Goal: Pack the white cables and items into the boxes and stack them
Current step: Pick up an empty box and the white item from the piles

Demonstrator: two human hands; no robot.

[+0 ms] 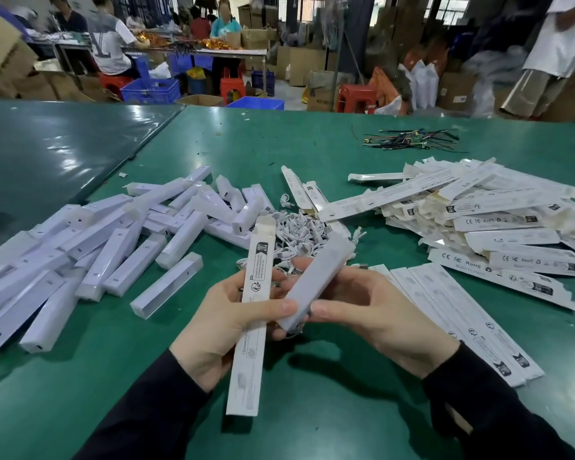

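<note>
While the left hand (219,313) grips a long box (251,327) near its middle, thumb curled over the printed face and its open flap end pointing away, the right hand (372,310) pinches a white bar (316,280) at its near end, fingers (329,307) curled round it. Something small and metallic, perhaps a cable plug, shows between the two hands, but I cannot tell what it is. Bar and box lie side by side at a slight angle, just touching near the thumbs, and the bar is not yet in the box. To do this step well, I would judge, the bar's far end should be brought to the box's open mouth and lined up along its length before sliding, with the flap held clear so it does not fold inward. Beyond the hands, a heap of white cables (299,230) lies on the green desk (312,154); loose bars (113,247) are piled to the left, flat boxes (495,220) to the right, and a row of boxes (462,320) lies just beside the right wrist.
</note>
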